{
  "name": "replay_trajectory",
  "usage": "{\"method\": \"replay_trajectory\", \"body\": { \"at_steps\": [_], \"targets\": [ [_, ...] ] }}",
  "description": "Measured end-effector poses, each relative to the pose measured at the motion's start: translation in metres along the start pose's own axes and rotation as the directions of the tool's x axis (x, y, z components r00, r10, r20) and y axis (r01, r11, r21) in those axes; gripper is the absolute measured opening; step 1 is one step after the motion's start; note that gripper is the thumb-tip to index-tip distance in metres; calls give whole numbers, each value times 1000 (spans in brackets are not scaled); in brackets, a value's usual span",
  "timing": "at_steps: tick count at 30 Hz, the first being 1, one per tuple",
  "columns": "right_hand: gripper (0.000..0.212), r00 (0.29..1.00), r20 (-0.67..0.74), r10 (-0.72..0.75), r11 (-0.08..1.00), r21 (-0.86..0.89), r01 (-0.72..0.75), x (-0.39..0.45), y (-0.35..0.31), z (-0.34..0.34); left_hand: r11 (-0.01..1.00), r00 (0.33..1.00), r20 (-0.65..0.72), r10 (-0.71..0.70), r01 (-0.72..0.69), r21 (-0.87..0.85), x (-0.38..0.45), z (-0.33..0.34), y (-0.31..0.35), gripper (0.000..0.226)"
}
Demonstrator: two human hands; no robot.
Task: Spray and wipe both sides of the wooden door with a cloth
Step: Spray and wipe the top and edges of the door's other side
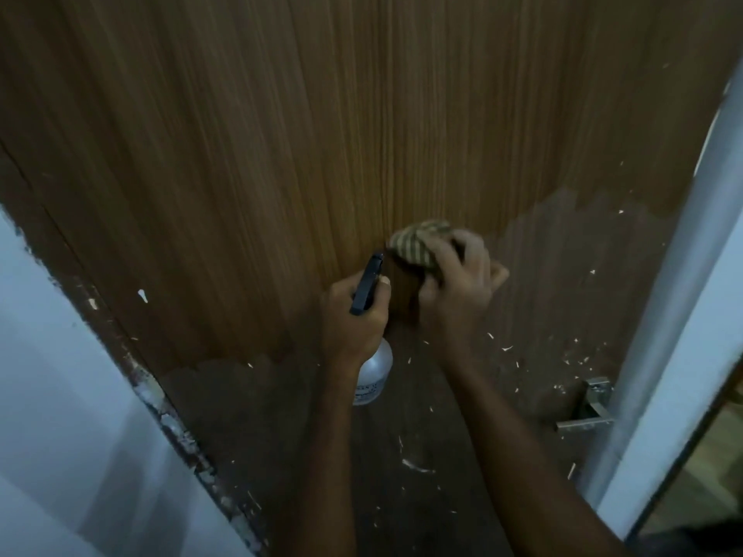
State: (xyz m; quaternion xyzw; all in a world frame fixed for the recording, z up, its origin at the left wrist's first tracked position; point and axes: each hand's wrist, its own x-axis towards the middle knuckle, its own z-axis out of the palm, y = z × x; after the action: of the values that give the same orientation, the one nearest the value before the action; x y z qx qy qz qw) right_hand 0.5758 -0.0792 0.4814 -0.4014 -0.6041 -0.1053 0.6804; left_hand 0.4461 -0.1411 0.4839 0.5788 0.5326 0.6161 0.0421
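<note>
Item one: our right hand (456,281), fingers curled over a bunched striped cloth (418,245), which it presses flat against the door (362,134). The cloth sits near the middle of the door's width, just above the line where the lighter upper wood gives way to the darker lower part. Most of the cloth shows above and left of the knuckles; the rest is hidden under the hand.

Item two: our left hand (356,315), wrapped round the neck of a spray bottle (372,375), thumb lying beside the dark spray head (366,285). The nozzle points up toward the door, its tip just beside the lower left edge of the cloth. The clear bottle body hangs below the fist, partly covered by the wrist; small print on it is too blurred to read.

Item three: the door itself, vertical grain, pale flecks and scratches scattered over the darker lower part, thickest toward its right edge.

Item four: a metal handle (589,408), low at the door's right edge.

Item five: a door frame (161,416) along the left edge, chipped and paint-spotted, with a pale wall (60,396) beyond it. A pale frame post (683,295) stands at the right edge.
</note>
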Motion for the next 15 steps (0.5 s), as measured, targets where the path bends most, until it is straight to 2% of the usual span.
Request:
{"method": "replay_trajectory", "body": {
  "at_steps": [3, 5, 9, 11, 13, 15],
  "targets": [
    [49, 998, -24, -57, 998, 39, 58, 29, -4, 6, 1000, 1000, 4, -16, 16, 0, 2, 9, 4, 41],
    [49, 996, -2, -91, 996, 14, 91, -7, 17, 4, 999, 999, 21, -34, 34, -15, 1, 16, 5, 38],
    [47, 992, 118, -37, 999, -25, 40, -70, 54, -16, 999, 998, 50, -42, 42, -9, 0, 30, 9, 43],
    [46, 993, 112, -36, 999, -11, 38, -45, 52, -20, 999, 998, 53, -39, 40, -14, -2, 34, 13, 41],
    [53, 999, 33, 30, 1000, 5, -30, 0, 40, -24, 998, 997, 63, -44, 46, -35, -5, 39, 17, 40],
    [54, 999, -14, 31, 999, -13, -31, 35, 34, -25, 998, 997, 69, -45, 48, -35, -6, 46, 19, 41]
  ]
}}
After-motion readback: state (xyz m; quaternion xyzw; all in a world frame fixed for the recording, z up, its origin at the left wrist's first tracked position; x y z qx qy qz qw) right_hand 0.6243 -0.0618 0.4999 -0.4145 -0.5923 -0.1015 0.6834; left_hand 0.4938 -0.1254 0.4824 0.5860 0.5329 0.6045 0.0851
